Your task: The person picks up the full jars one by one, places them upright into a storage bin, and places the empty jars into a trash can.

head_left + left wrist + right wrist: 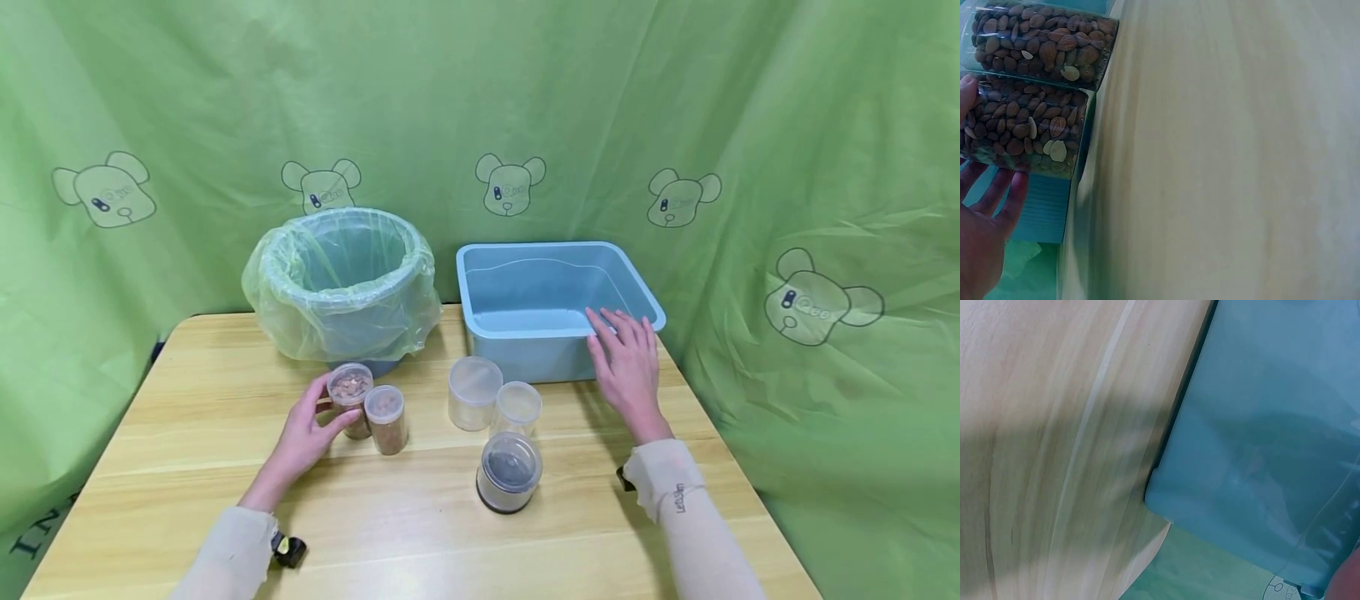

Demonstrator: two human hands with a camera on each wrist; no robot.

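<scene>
Almond jar stands on the counter just in front of the lined bin, well left of the blue tub, beside a second nut jar. Left hand curls its grip round it. Right hand rests flat, fingers straight, on the tub's near rim.

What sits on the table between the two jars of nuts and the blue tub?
In the head view, two empty clear plastic jars stand there.

Small, unreadable print on right sleeve
</scene>
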